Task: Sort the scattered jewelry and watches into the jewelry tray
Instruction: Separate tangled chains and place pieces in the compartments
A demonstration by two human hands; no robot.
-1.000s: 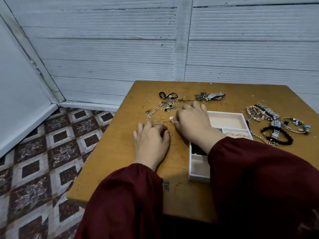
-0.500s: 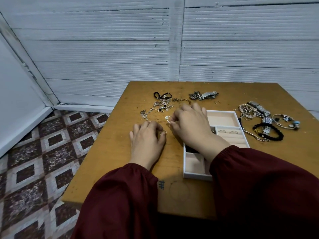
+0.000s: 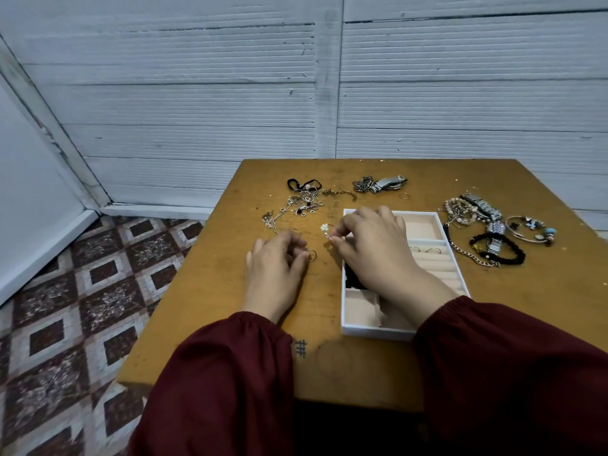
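Observation:
The white jewelry tray (image 3: 441, 225) with beige compartments lies on the wooden table (image 3: 543, 307); a few rings (image 3: 424, 250) sit in its ring rolls. My right hand (image 3: 371, 248) hovers over the tray's left edge and pinches a small ring with a white flower (image 3: 325, 229). My left hand (image 3: 279, 261) rests on the table to the tray's left, its curled fingers holding a thin ring (image 3: 312, 255). A tangle of rings and chains (image 3: 302, 202) lies beyond my hands. A silver watch (image 3: 388, 184) lies at the back. Bracelets and watches (image 3: 487, 232) are piled right of the tray.
A lone ring (image 3: 404, 196) lies behind the tray. The table stands against a white panelled wall (image 3: 329, 93). To the left, the table edge drops to a patterned tile floor (image 3: 82, 291). My dark red sleeves cover the table's near edge.
My right hand has lifted the flower ring off the table and drawn it toward the tray. My left hand's fingers have curled round the thin ring.

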